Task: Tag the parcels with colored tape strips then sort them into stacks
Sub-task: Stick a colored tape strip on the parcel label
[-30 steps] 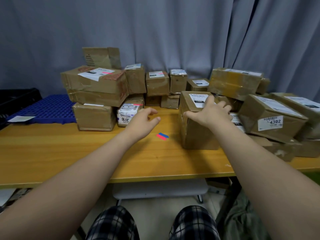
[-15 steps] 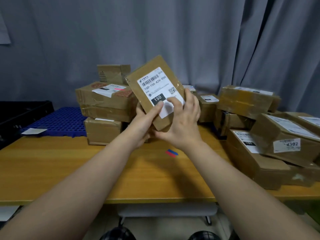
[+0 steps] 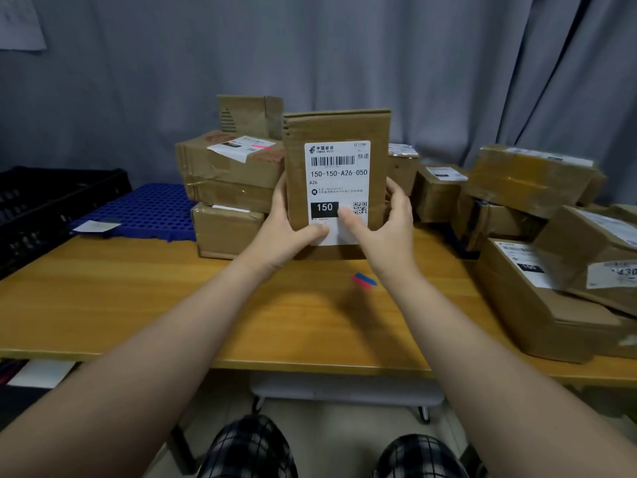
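I hold a brown cardboard parcel [image 3: 336, 132] upright above the wooden table [image 3: 138, 298], its white label reading "150-150-A26-050" facing me. My left hand [image 3: 286, 232] grips its lower left edge, thumb on the label's bottom. My right hand [image 3: 386, 225] grips the lower right edge, thumb across the label. On the table just below the parcel lie a red tape strip and a blue tape strip [image 3: 363, 280], side by side and touching. A stack of parcels [image 3: 227, 188] stands behind on the left; more parcels [image 3: 537, 270] are piled on the right.
A blue perforated plastic panel [image 3: 144, 212] with a white paper slip on it lies at the table's back left, next to a black crate [image 3: 41, 205]. Grey curtains hang behind. A white stool sits under the table between my knees.
Both hands lifted the parcel off the table and turned it from tilted to upright, label facing me. The view shifted slightly to the left and closer.
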A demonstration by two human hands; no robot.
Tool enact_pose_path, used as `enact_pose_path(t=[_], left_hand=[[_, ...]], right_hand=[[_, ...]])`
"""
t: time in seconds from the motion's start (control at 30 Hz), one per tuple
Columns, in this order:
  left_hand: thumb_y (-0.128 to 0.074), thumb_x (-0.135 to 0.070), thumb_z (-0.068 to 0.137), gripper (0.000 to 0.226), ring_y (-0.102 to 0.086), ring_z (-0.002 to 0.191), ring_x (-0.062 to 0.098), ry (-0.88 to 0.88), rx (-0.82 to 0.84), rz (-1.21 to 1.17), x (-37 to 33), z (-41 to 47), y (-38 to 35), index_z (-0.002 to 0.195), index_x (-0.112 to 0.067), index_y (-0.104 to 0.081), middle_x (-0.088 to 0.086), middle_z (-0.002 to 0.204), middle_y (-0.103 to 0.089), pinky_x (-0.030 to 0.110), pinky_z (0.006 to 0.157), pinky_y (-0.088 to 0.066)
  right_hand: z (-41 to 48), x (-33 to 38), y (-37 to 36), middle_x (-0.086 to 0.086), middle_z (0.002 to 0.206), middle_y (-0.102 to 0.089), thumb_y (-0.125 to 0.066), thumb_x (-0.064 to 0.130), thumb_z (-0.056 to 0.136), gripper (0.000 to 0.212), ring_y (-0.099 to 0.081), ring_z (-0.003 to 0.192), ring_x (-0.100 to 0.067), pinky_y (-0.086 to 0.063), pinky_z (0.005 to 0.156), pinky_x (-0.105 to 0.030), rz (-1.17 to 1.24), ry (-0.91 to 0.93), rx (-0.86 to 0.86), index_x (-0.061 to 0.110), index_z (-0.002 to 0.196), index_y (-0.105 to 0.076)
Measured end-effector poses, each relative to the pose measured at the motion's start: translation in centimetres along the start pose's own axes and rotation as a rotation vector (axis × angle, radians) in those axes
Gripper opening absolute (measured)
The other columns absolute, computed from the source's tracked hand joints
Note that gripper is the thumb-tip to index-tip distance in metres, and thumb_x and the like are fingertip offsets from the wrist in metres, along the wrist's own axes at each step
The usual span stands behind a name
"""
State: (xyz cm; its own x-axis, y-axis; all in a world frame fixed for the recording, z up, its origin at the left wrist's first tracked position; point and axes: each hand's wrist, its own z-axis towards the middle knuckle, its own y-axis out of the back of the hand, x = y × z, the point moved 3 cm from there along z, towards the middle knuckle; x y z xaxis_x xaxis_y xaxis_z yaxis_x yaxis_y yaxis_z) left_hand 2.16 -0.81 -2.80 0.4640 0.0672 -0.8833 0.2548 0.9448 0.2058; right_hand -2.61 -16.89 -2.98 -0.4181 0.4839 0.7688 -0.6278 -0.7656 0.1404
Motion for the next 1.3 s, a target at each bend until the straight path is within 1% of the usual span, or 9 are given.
enact_pose_path(t=[0.23, 0.5, 0.67, 0.77, 0.9, 1.03, 1.13, 1.2, 1.3], left_hand=[[-0.069, -0.001, 0.081, 0.092, -0.054, 0.104, -0.011, 0.020, 0.006, 0.012, 0.0, 0.0, -0.1, 0.149, -0.022, -0.011, -0.014, 0.121, -0.056, 0.004, 0.079, -0.043], [-0.067, -0.001, 0.083, 0.089, -0.052, 0.108, -0.010, 0.023, 0.021, 0.019, -0.9, -0.3, 0.0, 0.149, -0.022, -0.011, -0.005, 0.130, -0.054, 0.003, 0.080, -0.042], [-0.056, -0.043, 0.092, 0.076, -0.052, 0.114, 0.000, 0.084, -0.008, 0.011, -1.5, -0.4, 0.6, 0.150, -0.032, -0.008, -0.014, 0.134, -0.048, 0.022, 0.096, -0.045], [-0.049, -0.067, 0.084, 0.082, -0.057, 0.110, 0.010, 0.227, 0.024, 0.216, -1.7, -0.3, 1.4, 0.149, -0.031, -0.016, -0.012, 0.131, -0.051, 0.032, 0.097, -0.046], [-0.054, -0.057, 0.086, 0.073, -0.063, 0.090, 0.011, 0.363, 0.084, 0.297, -1.5, -0.6, 1.4, 0.146, -0.028, -0.025, -0.005, 0.122, -0.057, 0.032, 0.073, -0.056], [-0.056, -0.054, 0.086, 0.067, -0.060, 0.101, 0.018, 0.338, 0.024, 0.417, -2.2, 0.0, 2.0, 0.142, -0.025, -0.034, -0.005, 0.127, -0.056, 0.039, 0.087, -0.053], [-0.056, -0.051, 0.088, 0.056, -0.056, 0.088, 0.013, 0.357, 0.034, 0.447, -2.1, 0.0, 3.0, 0.135, -0.022, -0.046, -0.006, 0.111, -0.055, 0.030, 0.074, -0.051], [-0.057, -0.048, 0.089, 0.053, -0.056, 0.091, 0.013, 0.366, 0.041, 0.432, -1.6, 0.1, 3.6, 0.134, -0.021, -0.048, -0.003, 0.118, -0.057, 0.027, 0.071, -0.048], [-0.059, -0.032, 0.092, 0.054, -0.053, 0.112, 0.015, 0.313, 0.037, 0.357, -1.0, 0.5, 3.7, 0.141, -0.022, -0.041, 0.001, 0.141, -0.045, 0.023, 0.082, -0.044]], right_hand=[[0.0, 0.0, 0.2, 0.006, 0.129, -0.044, -0.075, 0.045, 0.068, 0.075, -0.043, 0.126, -0.013, -0.037, 0.108, -0.040, 0.002, -0.001, -0.004, 0.023, 0.133, -0.044], [0.1, 0.6, 0.2, 0.007, 0.127, -0.044, -0.074, 0.046, 0.068, 0.073, -0.044, 0.125, -0.013, -0.037, 0.108, -0.040, 0.008, 0.007, 0.003, 0.025, 0.131, -0.043], [0.7, 0.9, 0.5, 0.008, 0.125, -0.048, -0.070, 0.057, 0.066, 0.067, -0.050, 0.119, -0.015, -0.043, 0.103, -0.041, -0.058, -0.100, 0.048, 0.030, 0.122, -0.047], [1.4, 1.0, 0.7, 0.005, 0.115, -0.063, -0.068, 0.056, 0.073, 0.053, -0.061, 0.102, -0.015, -0.051, 0.091, -0.040, -0.156, -0.302, 0.246, 0.024, 0.113, -0.056], [1.3, 0.9, 1.4, 0.003, 0.102, -0.067, -0.067, 0.047, 0.083, 0.039, -0.064, 0.087, -0.014, -0.056, 0.077, -0.032, -0.220, -0.513, 0.491, 0.020, 0.109, -0.058], [1.4, 1.1, 1.0, 0.000, 0.094, -0.070, -0.070, 0.052, 0.078, 0.047, -0.068, 0.084, -0.019, -0.058, 0.080, -0.041, -0.234, -0.485, 0.468, 0.013, 0.103, -0.066], [1.5, 1.2, 1.3, -0.002, 0.075, -0.068, -0.064, 0.055, 0.082, 0.053, -0.061, 0.058, -0.013, -0.048, 0.050, -0.032, -0.293, -0.445, 0.459, 0.004, 0.091, -0.070], [1.4, 0.9, 1.3, -0.001, 0.065, -0.064, -0.058, 0.053, 0.088, 0.051, -0.052, 0.041, -0.005, -0.038, 0.044, -0.023, -0.317, -0.435, 0.459, 0.003, 0.085, -0.071], [1.0, -0.7, 0.2, -0.005, 0.075, -0.066, -0.044, 0.052, 0.096, 0.054, -0.060, 0.062, -0.014, -0.046, 0.055, -0.028, -0.229, -0.467, 0.439, 0.005, 0.088, -0.070]])
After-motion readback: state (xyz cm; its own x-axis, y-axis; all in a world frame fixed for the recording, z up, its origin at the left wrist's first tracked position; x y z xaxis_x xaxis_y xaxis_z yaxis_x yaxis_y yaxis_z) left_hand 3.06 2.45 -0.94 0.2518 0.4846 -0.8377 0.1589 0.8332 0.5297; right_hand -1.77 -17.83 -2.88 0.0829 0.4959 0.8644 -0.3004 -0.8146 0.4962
